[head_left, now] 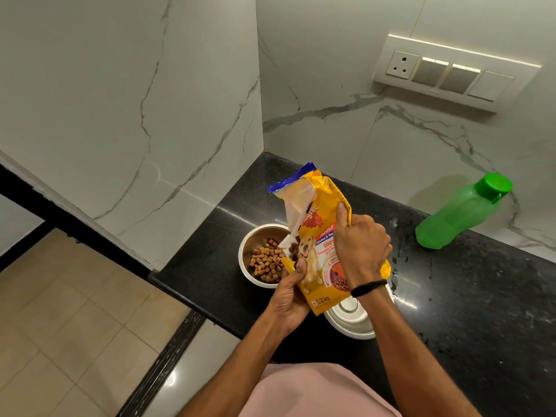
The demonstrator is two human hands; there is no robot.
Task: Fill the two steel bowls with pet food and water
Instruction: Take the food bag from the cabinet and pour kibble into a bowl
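Bag of pet food (pixel 323 236) held mouth up in both hands, seemingly to stop spilling: right hand (pixel 361 248) curled round its upper edge, left hand (pixel 288 299) pinching the lower corner. Kibble (pixel 266 260) in far steel bowl (pixel 245 251); near steel bowl (pixel 349 326) bare, green bottle (pixel 457 215) well apart.

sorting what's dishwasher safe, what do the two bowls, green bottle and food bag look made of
Kibble bowl and near bowl: apparently stainless steel, brushed grey with bright reflections. Green bottle: likely plastic, translucent with a soft matte sheen. Food bag: seemingly thin printed plastic film, glossy and creased where it is held.
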